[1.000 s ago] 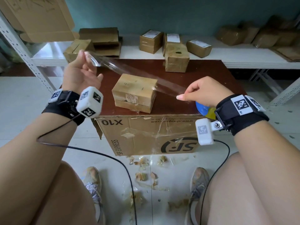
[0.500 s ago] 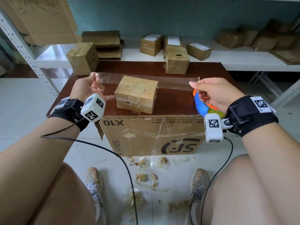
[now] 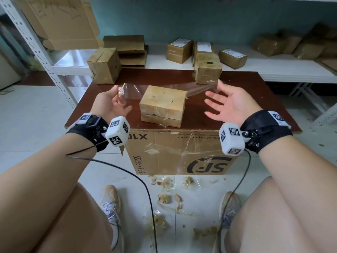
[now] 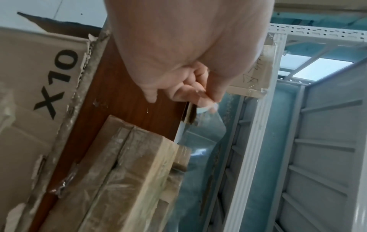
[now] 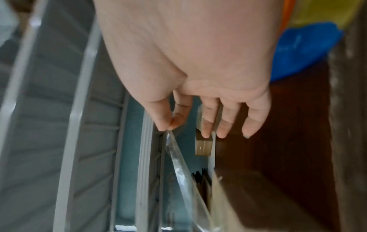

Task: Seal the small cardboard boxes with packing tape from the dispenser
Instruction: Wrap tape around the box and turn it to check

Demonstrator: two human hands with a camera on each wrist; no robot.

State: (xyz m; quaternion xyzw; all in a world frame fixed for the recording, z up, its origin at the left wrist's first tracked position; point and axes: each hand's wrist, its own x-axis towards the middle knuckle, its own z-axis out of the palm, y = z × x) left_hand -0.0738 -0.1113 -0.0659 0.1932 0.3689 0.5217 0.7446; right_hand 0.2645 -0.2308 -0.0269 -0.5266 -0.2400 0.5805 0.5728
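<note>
A small tan cardboard box (image 3: 164,105) lies on the brown table board (image 3: 264,95), between my hands. A clear tape strip (image 3: 133,90) stretches across just above the far side of its top. My left hand (image 3: 119,92) pinches the strip's left end between thumb and fingers (image 4: 210,102), with the box (image 4: 129,164) below it. My right hand (image 3: 218,84) pinches the right end (image 5: 168,127) with thumb and index; its other fingers are spread straight. The tape strip (image 5: 178,164) runs away from that pinch. The blue and yellow dispenser (image 5: 303,47) lies on the table behind my right hand, hidden in the head view.
Two more taped boxes stand at the table's back, one at the left (image 3: 104,67) and one right of centre (image 3: 207,70). Several boxes sit on the white shelf (image 3: 255,68) behind. A large SF Express carton (image 3: 182,154) supports the board. A metal rack upright (image 3: 36,48) rises at the left.
My right hand let go of the dispenser and now pinches the strip's free right end with its palm turned up. Both hands have brought the strip down close over the box.
</note>
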